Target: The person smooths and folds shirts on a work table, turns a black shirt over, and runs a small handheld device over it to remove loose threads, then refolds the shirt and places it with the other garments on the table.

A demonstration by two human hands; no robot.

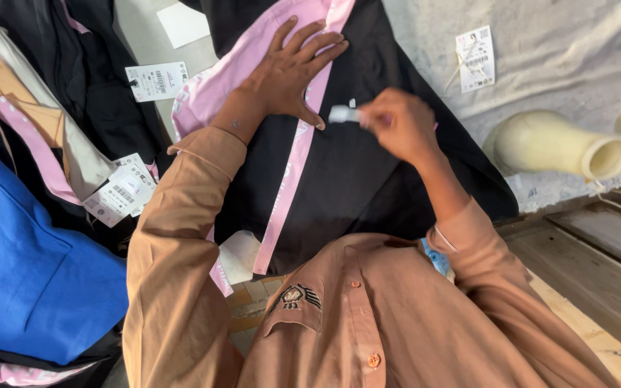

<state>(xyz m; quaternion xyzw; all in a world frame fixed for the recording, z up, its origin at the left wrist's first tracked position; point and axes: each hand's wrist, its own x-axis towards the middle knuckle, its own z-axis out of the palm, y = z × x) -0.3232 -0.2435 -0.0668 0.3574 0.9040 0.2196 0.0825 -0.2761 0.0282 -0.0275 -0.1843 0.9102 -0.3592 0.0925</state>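
A black garment [353, 165] with pink stripes lies spread on the table in front of me. My left hand [292, 72] presses flat on it, fingers apart, across a pink stripe [285, 187]. My right hand [397, 123] hovers just right of it, blurred, its fingers pinched on a small white piece [342, 114] that looks like a tag or chalk; I cannot tell which. Both my arms wear brown sleeves.
A pile of garments lies at left, with a blue one [30, 266] in front and white paper tags [120, 190]. Another tag [476, 59] lies on the grey cloth-covered table [569, 43]. A cream plastic form [551, 144] sits at right, beside wooden boards [598, 266].
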